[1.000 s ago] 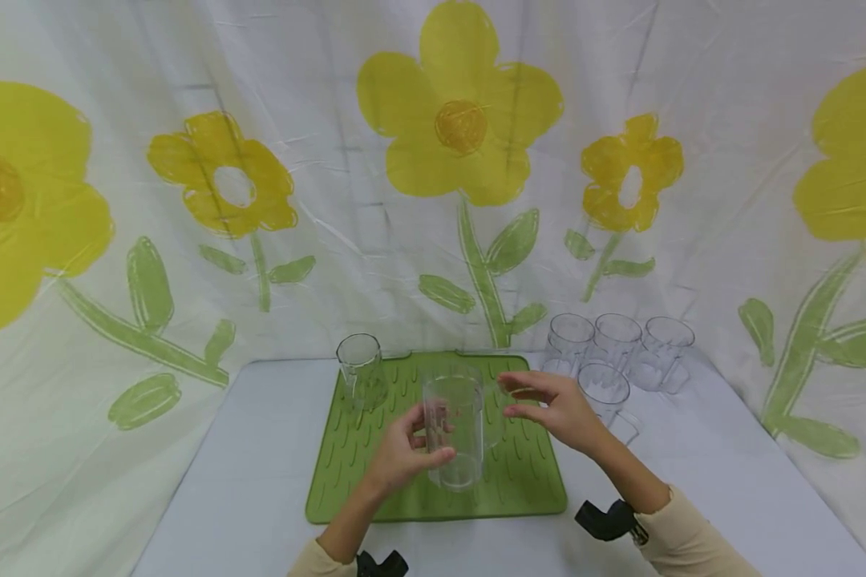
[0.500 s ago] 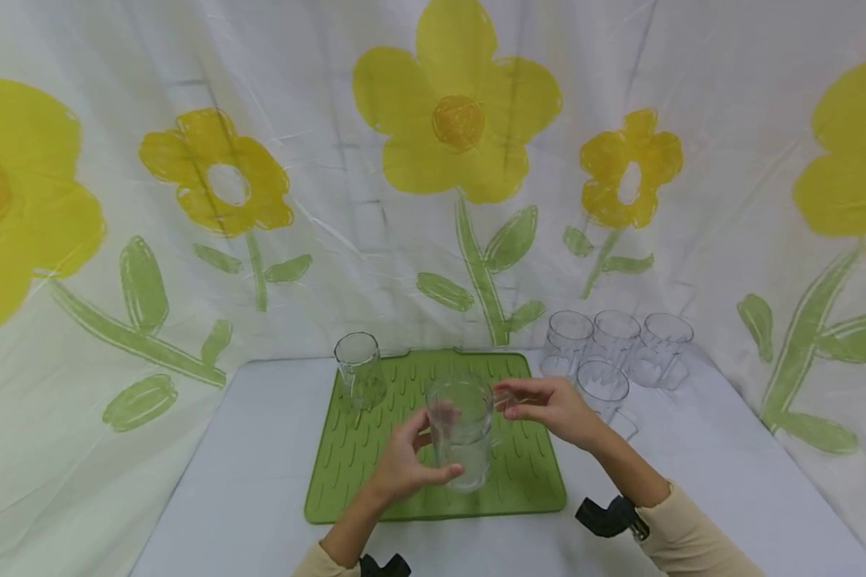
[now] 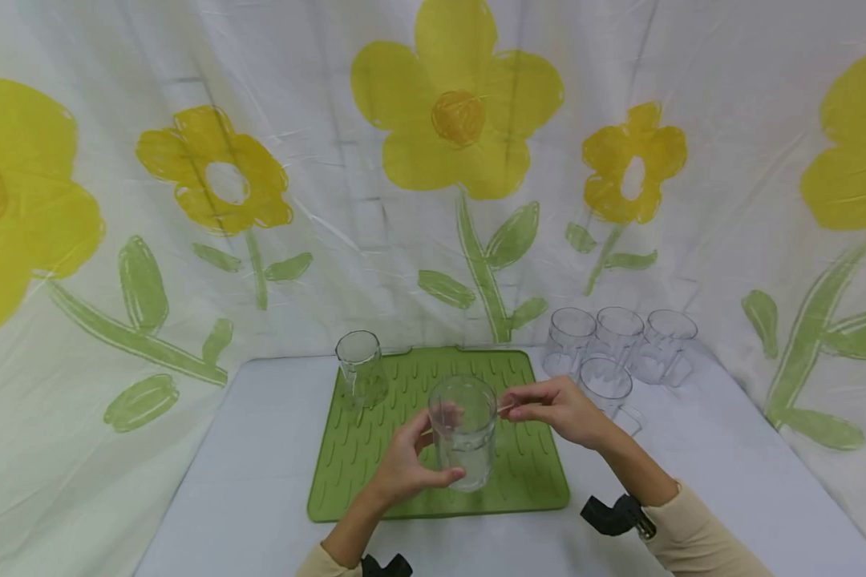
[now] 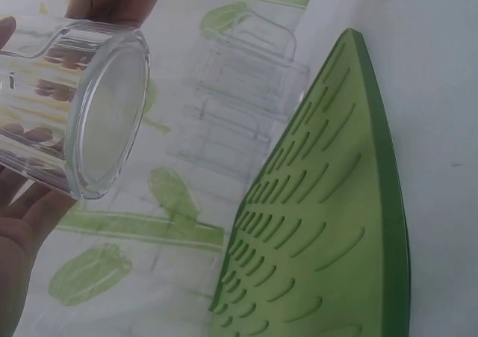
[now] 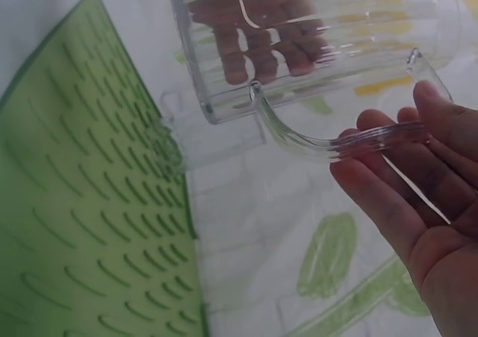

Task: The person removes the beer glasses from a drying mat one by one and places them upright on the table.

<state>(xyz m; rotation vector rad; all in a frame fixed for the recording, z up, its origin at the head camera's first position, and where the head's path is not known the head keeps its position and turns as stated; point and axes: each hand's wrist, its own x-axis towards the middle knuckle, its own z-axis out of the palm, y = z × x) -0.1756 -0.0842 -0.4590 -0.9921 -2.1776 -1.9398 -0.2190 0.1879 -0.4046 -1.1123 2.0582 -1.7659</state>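
Note:
A clear mug [image 3: 469,437] is held over the green drying mat [image 3: 375,493], its rim up and leaning a little toward the head camera. My left hand [image 3: 411,457] grips the mug's body from the left, thumb in front and fingers behind. In the left wrist view its thick base [image 4: 112,120] shows well off the mat. On the other side, my right hand [image 3: 559,413] holds the mug's handle [image 5: 314,146]. The right wrist view shows the fingers under the handle and the thumb above it.
Another clear mug [image 3: 363,377] stands on the mat's back left corner. Several more clear mugs [image 3: 606,377] stand close together on the white table [image 3: 245,457] at the back right. A flower-printed curtain [image 3: 332,264] hangs right behind the table.
The mug has turned and tilted so that its opening faces the head camera more. My right fingers have come in from beside the handle and taken hold of it. The left hand keeps its grip.

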